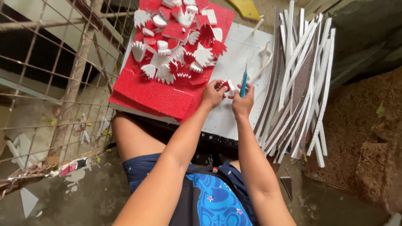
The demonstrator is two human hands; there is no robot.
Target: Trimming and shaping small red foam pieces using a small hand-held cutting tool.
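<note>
My left hand (212,94) pinches a small red-and-white foam piece (226,86) over a white foam board (238,62). Right beside it, my right hand (243,101) grips a thin blue-handled craft knife (243,82), its blade pointing up and away, next to the foam piece. Both hands hover above the white board's middle. On a red foam sheet (155,94) to the left lies a pile of several cut foam shapes (178,46), red and white, many with jagged edges.
A bundle of long white and brown foam strips (297,88) leans along the board's right side. A rusty wire mesh fence (54,75) stands on the left. My bare knee (130,134) is under the board. A patterned brown cloth (364,138) lies right.
</note>
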